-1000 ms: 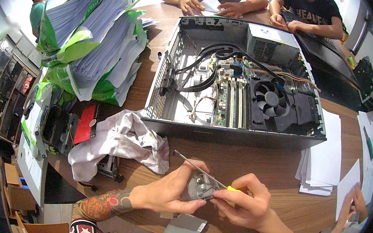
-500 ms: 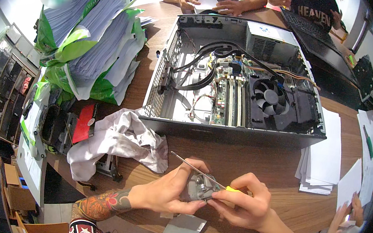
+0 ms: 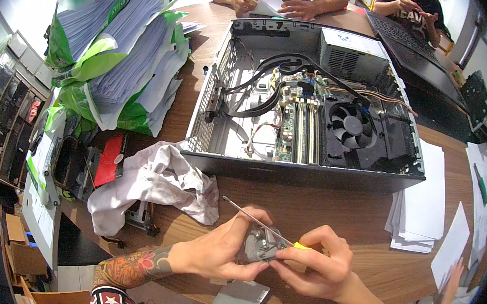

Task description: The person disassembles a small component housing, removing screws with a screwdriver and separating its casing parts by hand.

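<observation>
Near the table's front edge, my left hand [image 3: 221,241] grips a small grey part [image 3: 260,244] with a rounded middle; its exact kind is hard to make out. My right hand [image 3: 318,264] pinches a screwdriver [image 3: 300,246] by its yellow handle. The thin metal shaft slants up and left across the grey part, past my left fingers, with its tip free in the air. My right fingertips also touch the part's right edge. Beyond my hands lies an opened desktop computer case [image 3: 289,170], with a fan [image 3: 350,126], black cables and a power supply [image 3: 353,52] inside.
A crumpled white cloth [image 3: 157,184] lies left of my hands, by a red item [image 3: 111,159]. Paper stacks in green wrapping [image 3: 129,51] stand far left. White sheets [image 3: 422,200] and a laptop [image 3: 409,45] sit to the right. Several people work around the table.
My hands, the grey part and the screwdriver hold nearly still. The person at the right edge has shifted a hand away from a white sheet. People across the table moved their hands slightly.
</observation>
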Demonstrator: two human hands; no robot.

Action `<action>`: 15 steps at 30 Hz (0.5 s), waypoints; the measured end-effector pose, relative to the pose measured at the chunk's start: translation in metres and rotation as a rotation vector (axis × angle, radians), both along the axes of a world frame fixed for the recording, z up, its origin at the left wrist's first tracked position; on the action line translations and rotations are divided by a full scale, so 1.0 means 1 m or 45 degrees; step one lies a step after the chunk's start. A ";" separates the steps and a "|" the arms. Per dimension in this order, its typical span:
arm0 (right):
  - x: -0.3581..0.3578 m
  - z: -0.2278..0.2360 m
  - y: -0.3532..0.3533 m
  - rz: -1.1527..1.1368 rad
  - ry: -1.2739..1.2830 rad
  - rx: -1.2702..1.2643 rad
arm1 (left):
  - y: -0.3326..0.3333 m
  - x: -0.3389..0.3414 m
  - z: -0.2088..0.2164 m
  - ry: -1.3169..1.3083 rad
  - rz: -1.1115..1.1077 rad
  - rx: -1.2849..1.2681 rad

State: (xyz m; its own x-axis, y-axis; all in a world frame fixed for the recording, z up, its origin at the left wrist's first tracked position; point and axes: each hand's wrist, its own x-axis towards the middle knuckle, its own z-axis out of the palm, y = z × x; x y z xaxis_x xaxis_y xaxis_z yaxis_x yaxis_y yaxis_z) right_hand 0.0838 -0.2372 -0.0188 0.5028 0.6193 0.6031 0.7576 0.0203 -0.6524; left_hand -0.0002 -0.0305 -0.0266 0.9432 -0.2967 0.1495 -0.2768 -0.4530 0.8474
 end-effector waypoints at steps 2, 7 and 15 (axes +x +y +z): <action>0.000 0.000 0.000 -0.006 -0.006 -0.015 | 0.000 0.000 -0.001 0.018 0.004 -0.028; -0.001 0.002 0.001 -0.005 0.011 -0.009 | 0.000 0.000 -0.003 -0.012 -0.012 -0.048; -0.001 -0.002 0.000 -0.008 0.018 0.010 | -0.002 0.000 0.000 -0.019 0.029 -0.036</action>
State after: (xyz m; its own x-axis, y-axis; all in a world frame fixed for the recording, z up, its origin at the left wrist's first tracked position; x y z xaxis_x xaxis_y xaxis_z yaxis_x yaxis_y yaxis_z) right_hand 0.0827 -0.2368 -0.0207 0.5153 0.6114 0.6005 0.7484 0.0204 -0.6629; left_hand -0.0004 -0.0329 -0.0265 0.9471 -0.2710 0.1719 -0.2799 -0.4354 0.8556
